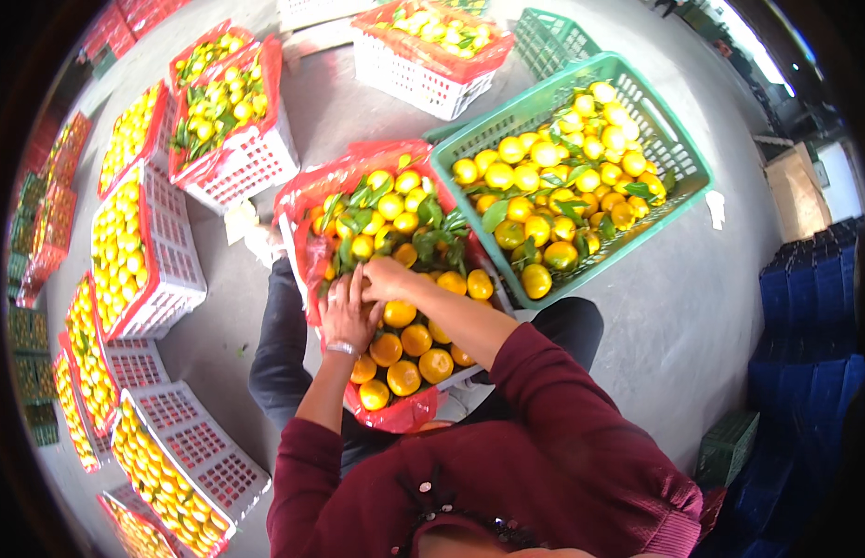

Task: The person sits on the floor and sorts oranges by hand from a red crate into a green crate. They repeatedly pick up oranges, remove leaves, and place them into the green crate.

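Before me stands a white plastic crate lined with red plastic film (311,183), filled with mandarins (416,340) and green leaves. My left hand (349,312), with a bracelet at the wrist, lies palm down over the fruit at the crate's left side. My right hand (392,280) reaches in beside it, fingers curled and touching the left fingers. The undersides of both hands are hidden, so whether either grips a fruit is unclear. A green plastic crate (624,259) touches the lined crate at its upper right and holds leafy mandarins (544,153).
Several white crates (176,240) of mandarins with red liners curve along my left. Another lined white crate (422,80) stands ahead, beside a second green crate (552,43). Blue stacked crates (809,293) and a small dark green crate (728,446) are at right on the concrete floor (690,314).
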Available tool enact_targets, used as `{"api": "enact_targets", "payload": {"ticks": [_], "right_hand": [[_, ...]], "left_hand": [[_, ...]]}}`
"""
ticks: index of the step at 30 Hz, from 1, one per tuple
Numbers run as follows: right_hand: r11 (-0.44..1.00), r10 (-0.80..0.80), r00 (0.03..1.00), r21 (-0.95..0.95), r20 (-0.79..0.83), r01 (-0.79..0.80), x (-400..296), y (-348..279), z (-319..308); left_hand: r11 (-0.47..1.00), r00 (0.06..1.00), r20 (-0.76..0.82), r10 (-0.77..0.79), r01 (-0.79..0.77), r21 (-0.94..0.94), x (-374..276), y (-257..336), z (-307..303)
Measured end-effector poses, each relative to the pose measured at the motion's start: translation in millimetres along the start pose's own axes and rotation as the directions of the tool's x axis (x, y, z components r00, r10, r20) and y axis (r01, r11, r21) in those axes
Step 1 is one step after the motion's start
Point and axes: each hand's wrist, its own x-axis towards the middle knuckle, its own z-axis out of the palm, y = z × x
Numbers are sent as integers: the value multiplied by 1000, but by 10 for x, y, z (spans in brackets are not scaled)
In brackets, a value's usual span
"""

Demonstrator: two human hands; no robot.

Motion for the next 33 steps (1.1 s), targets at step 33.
{"api": "enact_targets", "payload": {"ticks": [33], "right_hand": [[980, 128, 967, 178, -219, -89, -402, 189, -502]], "left_hand": [[999, 994, -105, -19, 25, 49, -63, 32, 66]]}}
